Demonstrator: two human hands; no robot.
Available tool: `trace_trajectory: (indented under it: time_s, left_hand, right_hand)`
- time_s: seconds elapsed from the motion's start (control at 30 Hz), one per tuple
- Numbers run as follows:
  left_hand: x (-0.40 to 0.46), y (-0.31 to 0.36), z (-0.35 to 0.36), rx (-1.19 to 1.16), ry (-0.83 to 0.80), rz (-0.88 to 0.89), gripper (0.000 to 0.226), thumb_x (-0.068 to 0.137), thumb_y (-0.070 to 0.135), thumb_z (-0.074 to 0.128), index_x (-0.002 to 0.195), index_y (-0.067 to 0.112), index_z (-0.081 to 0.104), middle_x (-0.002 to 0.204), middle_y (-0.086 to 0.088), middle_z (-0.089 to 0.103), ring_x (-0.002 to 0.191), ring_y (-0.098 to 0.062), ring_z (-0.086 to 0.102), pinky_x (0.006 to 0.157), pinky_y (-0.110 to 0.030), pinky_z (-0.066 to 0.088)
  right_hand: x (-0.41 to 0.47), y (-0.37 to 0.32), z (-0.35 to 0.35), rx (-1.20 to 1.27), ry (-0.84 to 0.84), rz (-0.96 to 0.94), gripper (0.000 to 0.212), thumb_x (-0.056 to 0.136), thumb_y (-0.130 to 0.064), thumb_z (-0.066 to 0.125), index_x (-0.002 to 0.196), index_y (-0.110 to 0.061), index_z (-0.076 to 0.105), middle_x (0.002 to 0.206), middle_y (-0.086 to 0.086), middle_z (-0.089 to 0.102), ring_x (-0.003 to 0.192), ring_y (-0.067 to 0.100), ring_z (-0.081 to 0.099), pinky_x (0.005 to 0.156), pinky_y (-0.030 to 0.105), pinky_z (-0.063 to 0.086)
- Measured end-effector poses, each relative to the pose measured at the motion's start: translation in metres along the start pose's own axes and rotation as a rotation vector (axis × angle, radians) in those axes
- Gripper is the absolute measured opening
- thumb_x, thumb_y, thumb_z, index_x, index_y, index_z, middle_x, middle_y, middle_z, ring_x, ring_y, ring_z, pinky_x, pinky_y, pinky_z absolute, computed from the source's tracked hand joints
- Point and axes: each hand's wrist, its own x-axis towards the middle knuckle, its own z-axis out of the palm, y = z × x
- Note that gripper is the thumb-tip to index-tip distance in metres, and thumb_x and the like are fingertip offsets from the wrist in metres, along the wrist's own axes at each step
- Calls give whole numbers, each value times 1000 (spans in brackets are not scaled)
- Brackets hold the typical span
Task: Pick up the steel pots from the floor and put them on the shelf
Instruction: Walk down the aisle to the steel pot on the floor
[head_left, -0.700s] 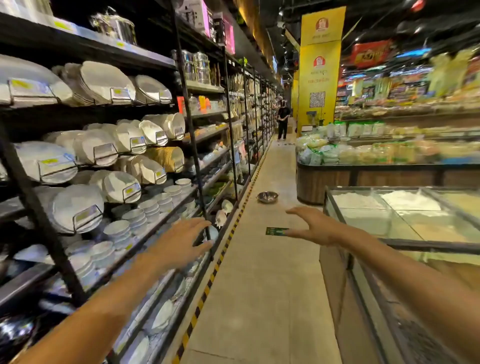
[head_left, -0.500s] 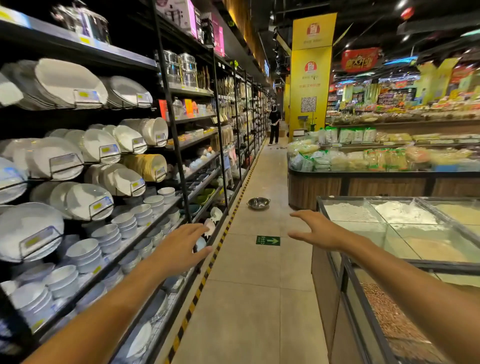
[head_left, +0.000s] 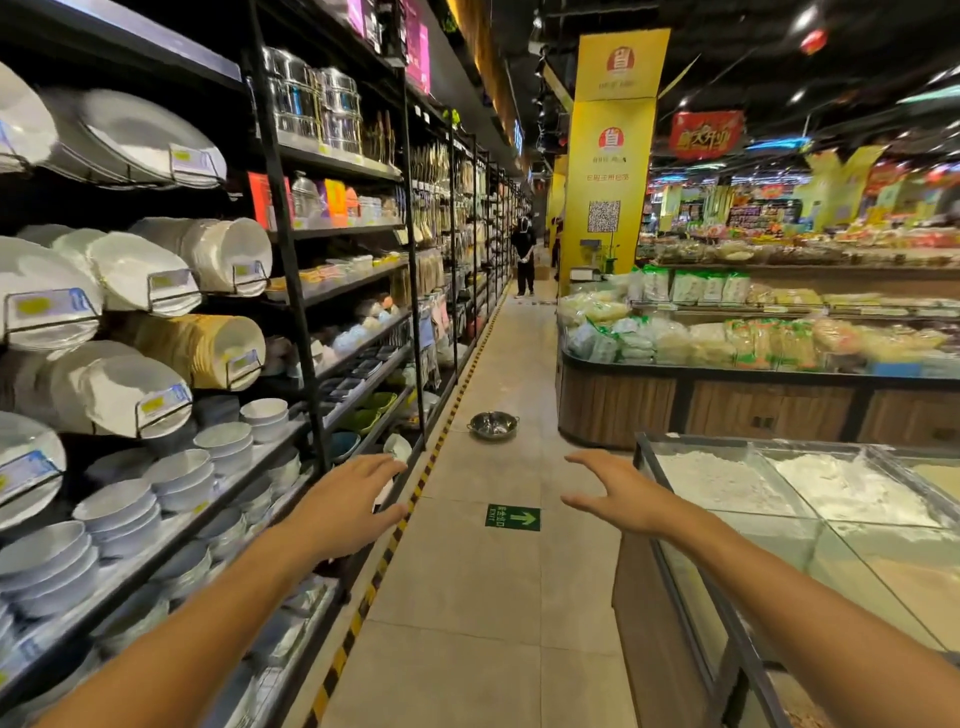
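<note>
A shallow steel pot with two small handles sits on the tiled aisle floor, a few steps ahead of me. My left hand and my right hand are stretched forward at waist height, fingers spread, holding nothing. Both are well short of the pot. The black shelf rack runs along the left of the aisle, with stacked steel pots on its upper level.
White plates and bowls fill the near shelves. A glass-topped bin of flour and grains stands close on my right, a wooden produce counter behind it. A green exit arrow marks the floor. A person stands far down the aisle.
I have moved forward along the aisle, so the pot and the floor arrow are closer. Both hands stay outstretched and empty.
</note>
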Motion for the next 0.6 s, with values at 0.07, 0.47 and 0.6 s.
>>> trace_trajectory:
  time_s: [0.07,0.47,0.6]
  left_hand:
    - [52,-25,9,-1,-3,11,65,94,59,42,151,30,28,158,6,29,145,-14,26,118,-34,26]
    - [386,-106,135,-51,-144,96,67,91,65,39,149,33,30,158,5,30,144,-17,27,117,-46,27]
    - [514,-108,193,-84,-159,134,68,93,63,40,150,29,30,158,2,30,145,-18,26,118,-36,24]
  right_hand:
    - [55,14,6,-15,-17,0,77,88,-66,57,152,-29,37,158,-5,38,142,15,37,111,27,28]
    - [323,160,44,-9,-17,111,75,88,-68,54,150,-26,42,153,-1,45,138,18,41,108,27,29]
    - [420,243,66,12,-23,140,74,90,-63,57,151,-25,41,155,0,43,140,22,40,109,29,29]
